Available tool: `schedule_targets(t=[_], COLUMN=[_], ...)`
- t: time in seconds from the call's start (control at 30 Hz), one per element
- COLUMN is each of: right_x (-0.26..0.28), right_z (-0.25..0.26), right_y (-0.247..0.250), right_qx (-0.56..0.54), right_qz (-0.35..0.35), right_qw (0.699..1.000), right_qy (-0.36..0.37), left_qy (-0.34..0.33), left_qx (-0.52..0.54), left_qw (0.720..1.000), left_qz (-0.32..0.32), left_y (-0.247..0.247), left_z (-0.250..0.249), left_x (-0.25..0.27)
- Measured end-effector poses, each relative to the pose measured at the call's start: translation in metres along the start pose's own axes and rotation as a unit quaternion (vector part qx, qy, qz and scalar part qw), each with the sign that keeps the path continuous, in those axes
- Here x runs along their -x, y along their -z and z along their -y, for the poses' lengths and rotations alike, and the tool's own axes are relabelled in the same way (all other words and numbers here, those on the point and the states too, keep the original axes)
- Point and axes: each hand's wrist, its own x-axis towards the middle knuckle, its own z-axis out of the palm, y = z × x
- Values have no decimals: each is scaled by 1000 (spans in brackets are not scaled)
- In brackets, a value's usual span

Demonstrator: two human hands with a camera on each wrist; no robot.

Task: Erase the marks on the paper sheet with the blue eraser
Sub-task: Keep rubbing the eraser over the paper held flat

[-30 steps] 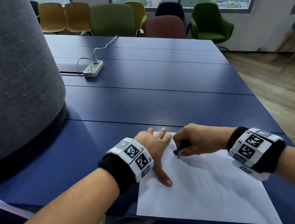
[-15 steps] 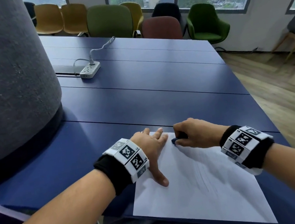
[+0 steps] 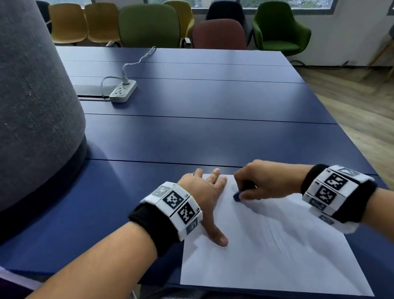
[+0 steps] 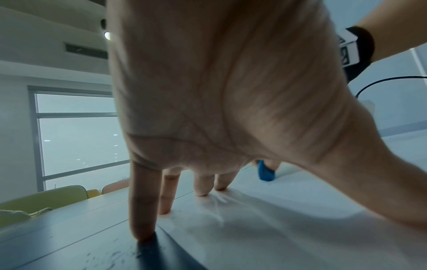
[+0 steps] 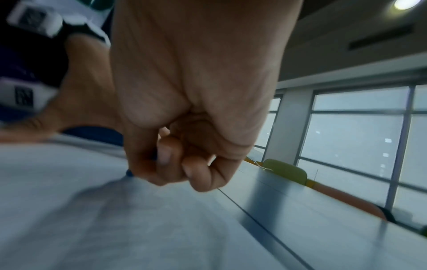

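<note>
My left hand (image 3: 205,195) lies flat with fingers spread, pressing down the sheet's (image 3: 269,255) corner at 11 o'clock; the thumb (image 3: 216,235) points back toward me, and the little finger lands on the table (image 3: 186,124). My right hand (image 3: 265,182) is curled around the eraser (image 3: 237,196), pinching it and holding its tip on the sheet near the far edge, at 12 o'clock, just beside my left fingertips. Faint grey marks (image 3: 277,235) lie on the sheet at 3 o'clock of my thumb. A power strip (image 3: 123,91) sits far off at 11 o'clock.
</note>
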Motion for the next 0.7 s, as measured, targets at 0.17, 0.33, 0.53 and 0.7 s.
schedule_targets(t=[0.17, 0.33, 0.53, 0.7], right_x=[2, -2, 5, -3], right_z=[-3, 0, 15, 5], right_y=[-8, 1, -4, -2], right_qx=[-20, -13, -13, -19], right_qz=[-32, -20, 15, -36], right_qw=[999, 999, 999, 999], right_qy=[-11, -27, 36, -4], left_qy=[-2, -4, -5, -6], left_qx=[-9, -9, -8, -7], left_qw=[1000, 1000, 1000, 1000], left_qz=[-11, -10, -11, -14], left_y=[0, 1, 0, 0], left_z=[-1, -1, 0, 1], left_x=[2, 2, 1, 0])
